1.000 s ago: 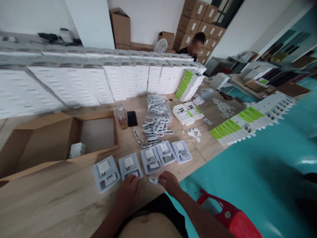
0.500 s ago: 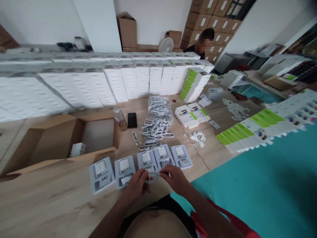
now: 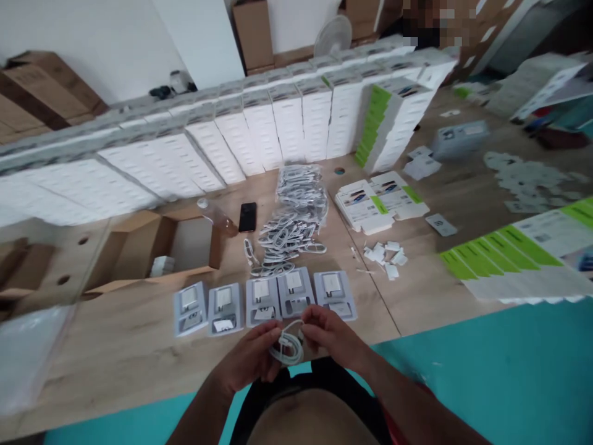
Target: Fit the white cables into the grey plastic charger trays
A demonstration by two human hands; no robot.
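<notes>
A coiled white cable (image 3: pixel 288 350) is between my hands, in front of the table's near edge. My left hand (image 3: pixel 250 353) grips the coil from its left side, thumb on top. With pinched fingers, my right hand (image 3: pixel 330 334) holds an end of the same cable, drawn up off the coil. Just beyond stand several grey plastic trays (image 3: pixel 225 309) in a row, each with a white charger block and a small white piece in it. Behind the trays lies a heap of coiled cables (image 3: pixel 290 232), the far ones in clear plastic.
An open cardboard box (image 3: pixel 194 244), a bottle (image 3: pixel 217 217) and a black phone (image 3: pixel 248 217) lie left of the heap. To the right are flat printed boxes (image 3: pixel 365 204) and small white pieces (image 3: pixel 386 256). Stacked white boxes (image 3: pixel 259 133) wall off the back, with a person beyond.
Both hands have come slightly nearer my body with the cable. The coil is turned to face up more, and one end is lifted from it. My view has shifted and tilted.
</notes>
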